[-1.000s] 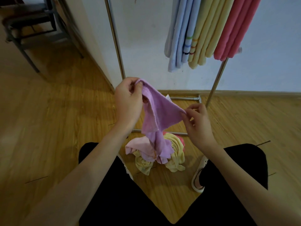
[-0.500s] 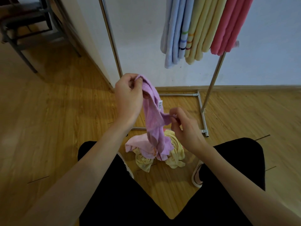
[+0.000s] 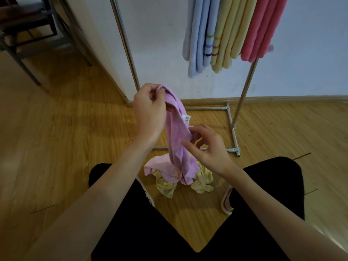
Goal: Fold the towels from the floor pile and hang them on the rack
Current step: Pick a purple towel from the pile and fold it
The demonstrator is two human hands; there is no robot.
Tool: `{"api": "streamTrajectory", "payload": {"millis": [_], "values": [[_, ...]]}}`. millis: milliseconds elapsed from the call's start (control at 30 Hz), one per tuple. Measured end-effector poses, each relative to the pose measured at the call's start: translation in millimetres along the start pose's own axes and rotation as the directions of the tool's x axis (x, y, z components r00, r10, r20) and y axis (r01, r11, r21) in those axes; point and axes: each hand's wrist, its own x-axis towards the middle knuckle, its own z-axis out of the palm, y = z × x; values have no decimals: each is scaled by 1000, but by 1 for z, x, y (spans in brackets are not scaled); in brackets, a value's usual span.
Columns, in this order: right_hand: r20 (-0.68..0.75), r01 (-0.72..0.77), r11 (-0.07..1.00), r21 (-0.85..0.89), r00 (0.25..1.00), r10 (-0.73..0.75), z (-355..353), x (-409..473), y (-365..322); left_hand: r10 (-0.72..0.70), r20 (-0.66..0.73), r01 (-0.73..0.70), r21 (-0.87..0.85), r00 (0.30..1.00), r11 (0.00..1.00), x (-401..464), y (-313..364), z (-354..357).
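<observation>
- Our left hand (image 3: 148,112) pinches the top corner of a lilac terry-cloth towel (image 3: 178,140) between thumb and curled fingers; the grip is closed tight on the fabric at the towel's highest point.
- Our right hand (image 3: 206,147) meets the same towel lower down, at its right edge. Its fingers are loosely curled with the tips closing on a fold of cloth; we cannot tell how much fabric that grip has taken in.
- The towel hangs bunched and narrow, its long axis running from the upper left corner down and slightly right. A small white care label (image 3: 186,118) sticks out near the top, and the lower end trails onto the pile below.
- That pile of crumpled pale pink and pale yellow towels (image 3: 202,176) lies on the wooden plank floor (image 3: 56,140) between our knees, just in front of the base of the chrome tube rack (image 3: 244,87).
- On the rack hang folded towels, side by side: a light blue striped towel (image 3: 199,40), a pale yellow striped towel (image 3: 226,34) and a coral pink towel (image 3: 261,29).
</observation>
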Motion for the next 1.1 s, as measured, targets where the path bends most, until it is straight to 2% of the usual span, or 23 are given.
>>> {"api": "streamTrajectory", "payload": {"millis": [133, 267, 367, 433, 533, 567, 633, 767, 967, 1100], "values": [[-42, -7, 1000, -6, 999, 6, 1, 5, 1, -15, -8, 15, -10, 1000, 1000, 2, -4, -1], [-71, -9, 999, -33, 997, 7, -15, 13, 0, -95, -12, 94, -8, 995, 995, 10, -17, -12], [-109, 18, 993, -115, 994, -30, -35, 25, -4, -179, 21, 176, 92, 984, 980, 17, -31, -24], [-92, 50, 979, -199, 993, -70, -47, 34, -9, -193, 89, 167, 240, 977, 956, 18, -38, -30], [6, 143, 946, -292, 989, -147, -61, 48, -19, -105, 187, -9, 526, 977, 850, 22, -43, -37], [33, 173, 933, -316, 985, -171, -65, 52, -22, -75, 210, -59, 566, 975, 822, 24, -40, -39], [37, 199, 913, -357, 979, -199, -73, 61, -28, -2, 233, -131, 554, 972, 822, 33, -27, -41], [-113, 151, 912, -382, 972, -208, -99, 81, -45, 176, 222, -265, 480, 959, 836, 53, 25, -47], [-306, 130, 927, -351, 920, -245, -123, 112, -72, 396, 170, -431, 410, 902, 804, 74, 84, -40], [-365, 136, 946, -294, 899, -243, -133, 125, -83, 493, 113, -495, 386, 863, 778, 86, 106, -36]]}}
